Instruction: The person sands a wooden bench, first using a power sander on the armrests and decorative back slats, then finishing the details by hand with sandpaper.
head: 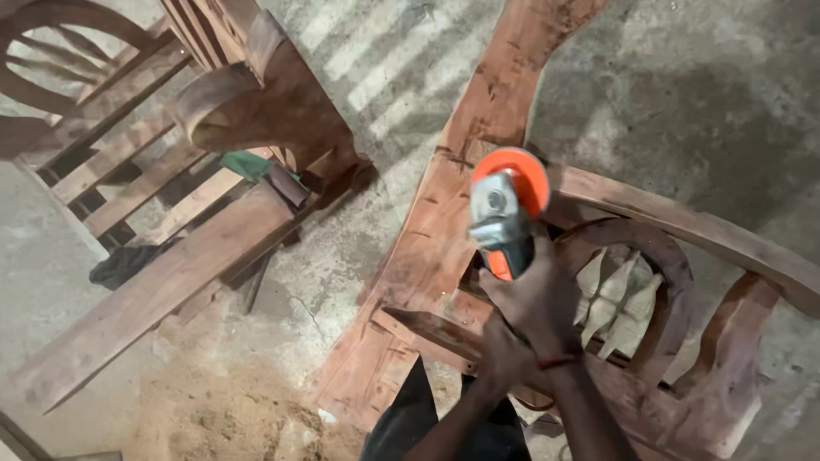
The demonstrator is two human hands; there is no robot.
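Both hands, right hand [538,299] and left hand [502,358], close around an orange angle grinder [506,213], its disc held over the reddish chair frame [444,230]; surface looks rough, sawdust [231,418] piled on the floor, sanding seemingly midway.

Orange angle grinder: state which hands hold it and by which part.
Both hands grip the orange-and-grey angle grinder by its rear body: the right hand higher, the left hand below it. The guarded disc end is free.

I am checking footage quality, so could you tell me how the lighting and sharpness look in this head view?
Head view: striped sunlight falls on the concrete floor; the right side lies in dim shade; the angle grinder and both hands look slightly soft; the carved wooden frame stays readable.
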